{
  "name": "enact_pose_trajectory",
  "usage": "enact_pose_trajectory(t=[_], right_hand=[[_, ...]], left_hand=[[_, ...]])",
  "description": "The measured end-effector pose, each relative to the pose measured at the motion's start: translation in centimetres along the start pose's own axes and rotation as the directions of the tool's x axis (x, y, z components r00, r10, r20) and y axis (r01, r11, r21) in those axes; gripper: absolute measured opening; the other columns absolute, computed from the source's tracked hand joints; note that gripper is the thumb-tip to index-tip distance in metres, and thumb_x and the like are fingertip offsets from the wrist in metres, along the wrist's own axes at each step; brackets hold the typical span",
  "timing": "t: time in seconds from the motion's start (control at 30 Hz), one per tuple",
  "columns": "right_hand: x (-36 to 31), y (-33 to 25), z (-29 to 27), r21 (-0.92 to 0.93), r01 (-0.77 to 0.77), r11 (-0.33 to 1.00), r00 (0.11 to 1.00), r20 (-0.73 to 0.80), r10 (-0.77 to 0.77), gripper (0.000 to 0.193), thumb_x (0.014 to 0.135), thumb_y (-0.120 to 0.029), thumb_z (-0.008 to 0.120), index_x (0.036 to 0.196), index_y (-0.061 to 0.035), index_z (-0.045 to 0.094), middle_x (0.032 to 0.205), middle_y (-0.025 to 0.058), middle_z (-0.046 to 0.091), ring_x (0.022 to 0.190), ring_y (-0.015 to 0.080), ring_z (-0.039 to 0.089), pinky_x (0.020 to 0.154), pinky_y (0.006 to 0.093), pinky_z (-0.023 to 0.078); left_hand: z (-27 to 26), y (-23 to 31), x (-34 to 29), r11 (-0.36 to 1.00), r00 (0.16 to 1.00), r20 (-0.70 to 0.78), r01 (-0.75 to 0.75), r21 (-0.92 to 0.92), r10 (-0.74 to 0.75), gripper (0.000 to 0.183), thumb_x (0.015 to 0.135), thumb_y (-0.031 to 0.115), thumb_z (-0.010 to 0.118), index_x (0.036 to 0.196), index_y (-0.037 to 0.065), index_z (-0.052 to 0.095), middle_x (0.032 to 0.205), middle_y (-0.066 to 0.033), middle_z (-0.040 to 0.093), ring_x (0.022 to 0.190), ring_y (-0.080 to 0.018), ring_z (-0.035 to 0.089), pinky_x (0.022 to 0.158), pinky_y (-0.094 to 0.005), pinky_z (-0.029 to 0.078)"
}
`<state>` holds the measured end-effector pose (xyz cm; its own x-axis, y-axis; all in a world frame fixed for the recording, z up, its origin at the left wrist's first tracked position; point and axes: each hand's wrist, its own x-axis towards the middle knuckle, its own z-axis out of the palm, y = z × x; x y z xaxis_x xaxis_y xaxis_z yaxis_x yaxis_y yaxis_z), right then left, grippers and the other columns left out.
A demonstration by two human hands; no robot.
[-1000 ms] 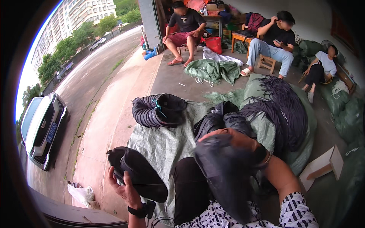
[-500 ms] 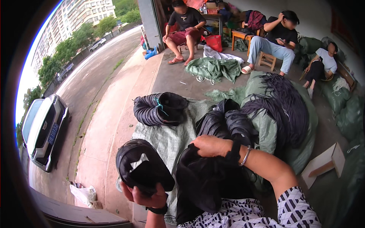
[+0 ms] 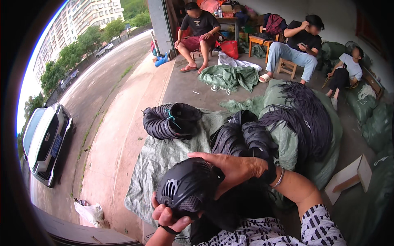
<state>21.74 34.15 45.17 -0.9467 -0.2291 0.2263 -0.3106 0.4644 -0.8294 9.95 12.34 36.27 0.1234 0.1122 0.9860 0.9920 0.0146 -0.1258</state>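
In front of my lap a black shoe upper (image 3: pixel 184 184) with a mesh patch and slotted side is between my two hands. My left hand (image 3: pixel 170 217) wraps its lower end, thumb and fingers closed on it. My right hand (image 3: pixel 242 170) is curled over its far right edge, fingertips partly hidden behind it. Beneath the right hand, dark cloth (image 3: pixel 223 213) lies over my lap. Ahead on a grey-green woven sheet (image 3: pixel 154 164) rests a nested bundle of black uppers (image 3: pixel 170 123) with a turquoise tie. More stacked uppers (image 3: pixel 230 137) stand to its right.
A green sack (image 3: pixel 283 139) draped with dark laces (image 3: pixel 305 110) bulges at right, near an open cardboard box (image 3: pixel 351 178). Three people sit farther back, among green sacks. A white plastic bag (image 3: pixel 90 213) lies at left; a white car (image 3: pixel 47 141) is parked outside.
My left hand has brought the shoe upper rightward and turned it, its outer side now showing. My right hand has left the dark cloth and come onto the upper.
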Motion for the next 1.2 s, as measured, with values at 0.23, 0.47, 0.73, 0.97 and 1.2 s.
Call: enact_pose_trajectory(t=[0.23, 0.47, 0.73, 0.97, 1.2], right_hand=[[-0.5, -1.8, 2.9, 0.175, 0.153, 0.973, 0.946, -0.312, -0.093, 0.118, 0.059, -0.016, 0.086, 0.144, -0.0038, 0.004, 0.142, 0.018, 0.027, 0.13, 0.025, 0.033, 0.107, 0.0376, 0.031], [0.0, -1.5, 4.1, 0.023, 0.188, 0.982, 0.875, -0.457, -0.157, 0.109, 0.066, -0.013, 0.082, 0.143, -0.0035, 0.006, 0.142, 0.0166, 0.029, 0.127, 0.0256, 0.036, 0.105, 0.0373, 0.032], [-0.8, -1.3, 1.2, -0.592, 0.169, 0.788, 0.736, -0.456, -0.5, 0.077, 0.063, -0.009, 0.071, 0.132, -0.005, 0.038, 0.126, 0.017, 0.042, 0.118, 0.0364, 0.043, 0.099, 0.0428, 0.037], [-3.3, -4.1, -2.8, -0.799, -0.044, 0.6, 0.662, -0.473, -0.581, 0.067, 0.063, -0.02, 0.072, 0.124, -0.0057, 0.049, 0.116, 0.0147, 0.05, 0.105, 0.0347, 0.053, 0.09, 0.0415, 0.044], [-3.5, -6.4, -4.9, -0.673, -0.355, 0.649, 0.727, -0.635, -0.261, 0.047, 0.066, -0.021, 0.072, 0.108, -0.0053, 0.06, 0.093, 0.014, 0.062, 0.08, 0.029, 0.062, 0.072, 0.0327, 0.05]], left_hand=[[0.3, -0.1, 0.0, 0.998, 0.999, -0.006, 0.05, -0.033, -0.05, 0.055, 0.074, 0.045, 0.072, 0.121, 0.039, 0.045, 0.137, -0.0036, 0.027, 0.124, -0.0269, 0.028, 0.098, -0.059, 0.033], [0.3, -0.5, -0.6, 0.998, 0.998, 0.069, 0.01, 0.065, -0.014, 0.047, 0.081, 0.043, 0.063, 0.121, 0.03, 0.042, 0.133, -0.0114, 0.032, 0.121, -0.0304, 0.032, 0.096, -0.0603, 0.035], [-0.3, 0.2, -2.0, 0.973, 0.902, 0.369, 0.188, 0.131, -0.224, 0.044, 0.085, 0.023, 0.057, 0.122, 0.009, 0.038, 0.13, -0.0265, 0.036, 0.116, -0.0425, 0.038, 0.092, -0.0576, 0.038], [-2.1, 3.5, -1.3, 0.945, 0.782, 0.62, 0.15, -0.289, 0.066, 0.039, 0.07, 0.017, 0.069, 0.107, 0.016, 0.06, 0.127, -0.0085, 0.048, 0.116, -0.0301, 0.045, 0.1, -0.0486, 0.033], [-2.0, 4.3, -1.6, 0.947, 0.615, 0.788, 0.253, -0.197, -0.001, 0.045, 0.064, 0.028, 0.074, 0.108, 0.025, 0.063, 0.125, -0.002, 0.05, 0.121, -0.0257, 0.04, 0.105, -0.0482, 0.025]])
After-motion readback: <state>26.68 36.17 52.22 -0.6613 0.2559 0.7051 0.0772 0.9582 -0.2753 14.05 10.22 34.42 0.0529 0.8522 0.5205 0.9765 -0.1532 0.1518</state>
